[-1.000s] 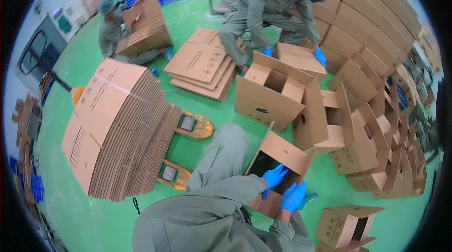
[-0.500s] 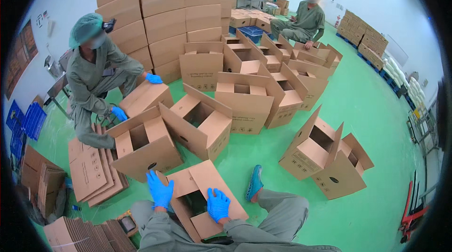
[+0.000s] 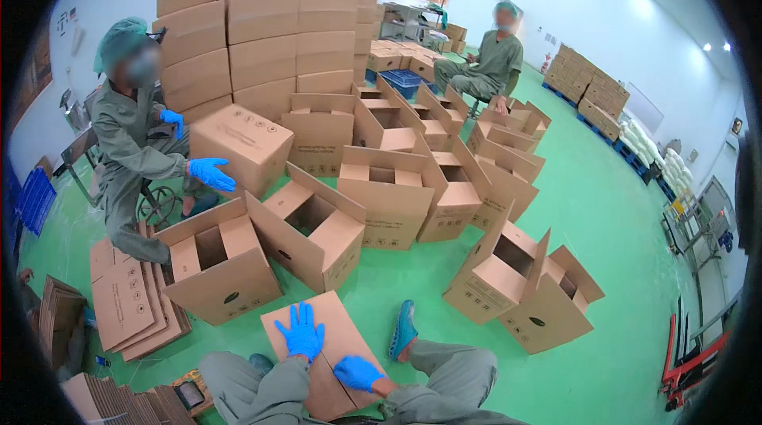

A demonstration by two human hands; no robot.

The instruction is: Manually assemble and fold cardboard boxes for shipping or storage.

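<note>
Between my legs stands a brown cardboard box [image 3: 340, 328], its two long top flaps folded down so that they meet in a seam. My left hand [image 3: 302, 333], in a blue glove, lies flat on the flaps with its fingers spread. Lower on the same box, my right hand [image 3: 359, 373], also gloved in blue, rests with its fingers curled in; I see nothing in it. The box's inside is hidden under the flaps. Just beyond it stand an open box [image 3: 226, 282] and another open box [image 3: 313, 254], flaps raised.
More open boxes [image 3: 389, 207] fill the middle floor. At left, a co-worker [image 3: 131, 139] sits by a tilted box [image 3: 242, 147]; another person [image 3: 492, 60] sits farther back. Flattened cardboard [image 3: 119, 298] lies at left, more [image 3: 127, 403] at lower left. A tall box stack [image 3: 262, 44] rises behind.
The long flaps, raised with an opening between them before, are now down flat. My left hand moved onto the box top. The left co-worker's box is tipped up, the hands off it.
</note>
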